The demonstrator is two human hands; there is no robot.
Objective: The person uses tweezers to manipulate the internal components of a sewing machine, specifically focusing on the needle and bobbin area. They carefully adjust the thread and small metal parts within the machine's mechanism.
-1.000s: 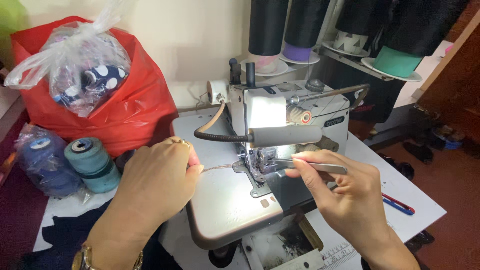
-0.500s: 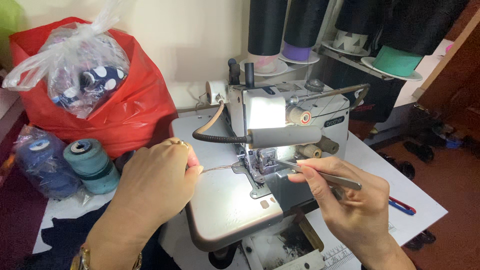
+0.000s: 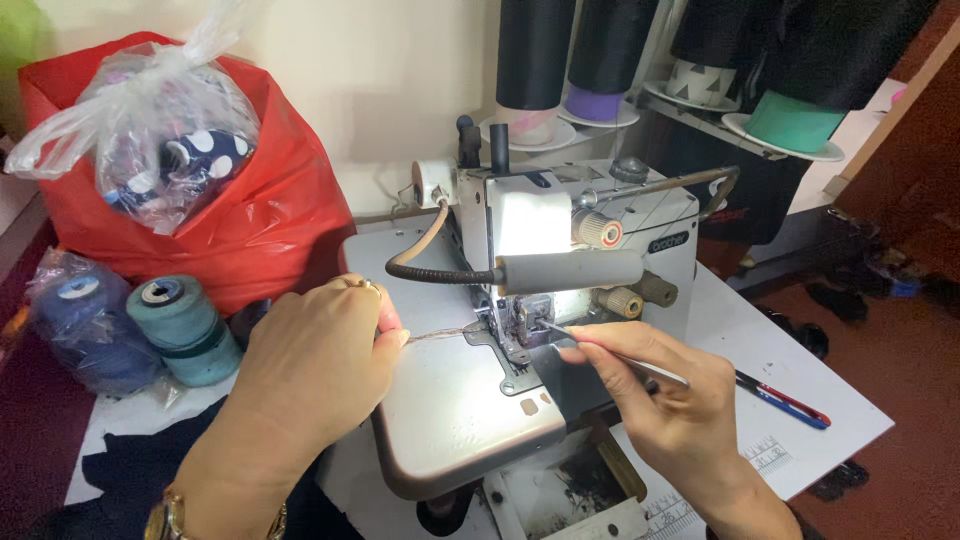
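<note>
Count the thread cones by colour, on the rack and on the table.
Black cones: 4
Teal cone on the table: 1
Blue cone in clear wrap: 1
Total: 6

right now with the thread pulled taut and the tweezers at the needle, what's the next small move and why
Probably ease the tweezers tip slightly further in to catch the thread at the needle area. The right hand has the tip right there, and the left hand holds the thread taut.
</note>
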